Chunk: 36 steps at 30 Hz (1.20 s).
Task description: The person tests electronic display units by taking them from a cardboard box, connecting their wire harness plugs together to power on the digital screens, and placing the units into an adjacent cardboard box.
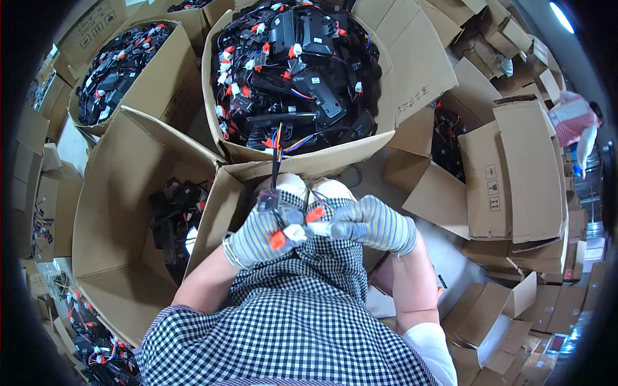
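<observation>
Both my hands wear grey striped knit gloves and meet over my lap. My left hand grips a small black part whose black cable with coloured wires runs up toward the box ahead. Orange and white plug connectors sit between the two hands. My right hand pinches the white connector end from the right. My checkered garment fills the lower middle.
A full cardboard box of black parts with orange and white connectors stands straight ahead. A similar box is at upper left, a partly filled one at my left. More cartons stack at right. A person stands far right.
</observation>
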Each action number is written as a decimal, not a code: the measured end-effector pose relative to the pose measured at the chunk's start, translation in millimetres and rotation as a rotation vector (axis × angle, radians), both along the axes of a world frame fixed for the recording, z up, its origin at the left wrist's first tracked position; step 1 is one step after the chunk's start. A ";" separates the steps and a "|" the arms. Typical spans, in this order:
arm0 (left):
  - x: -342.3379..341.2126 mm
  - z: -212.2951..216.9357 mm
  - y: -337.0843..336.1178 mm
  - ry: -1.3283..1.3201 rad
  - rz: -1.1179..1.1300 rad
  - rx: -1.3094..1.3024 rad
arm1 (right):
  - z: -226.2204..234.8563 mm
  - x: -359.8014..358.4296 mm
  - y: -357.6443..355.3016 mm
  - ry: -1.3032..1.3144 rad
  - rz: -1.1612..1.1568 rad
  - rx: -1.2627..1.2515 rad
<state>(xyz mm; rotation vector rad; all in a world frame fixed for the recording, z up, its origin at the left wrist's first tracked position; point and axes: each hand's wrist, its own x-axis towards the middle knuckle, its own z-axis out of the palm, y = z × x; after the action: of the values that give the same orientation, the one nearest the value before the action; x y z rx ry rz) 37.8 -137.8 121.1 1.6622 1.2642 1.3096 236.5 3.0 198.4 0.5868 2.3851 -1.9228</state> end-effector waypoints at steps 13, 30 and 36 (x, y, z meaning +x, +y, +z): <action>28.5 -7.4 -4.8 0.477 -0.285 -0.188 | -67.7 65.2 -27.7 -0.085 -0.098 -0.272; 11.1 -0.8 -3.2 0.359 -0.032 -0.046 | -50.6 38.4 -31.9 0.116 -0.385 -0.229; 9.2 -2.5 21.1 0.111 0.132 -0.104 | -1.0 43.7 -20.6 0.392 -0.892 -0.253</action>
<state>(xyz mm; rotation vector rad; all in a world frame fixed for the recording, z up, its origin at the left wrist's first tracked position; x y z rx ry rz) 47.0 -116.7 118.5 1.6200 1.5045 1.2195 280.2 -17.7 197.4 1.5792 2.1781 -2.8365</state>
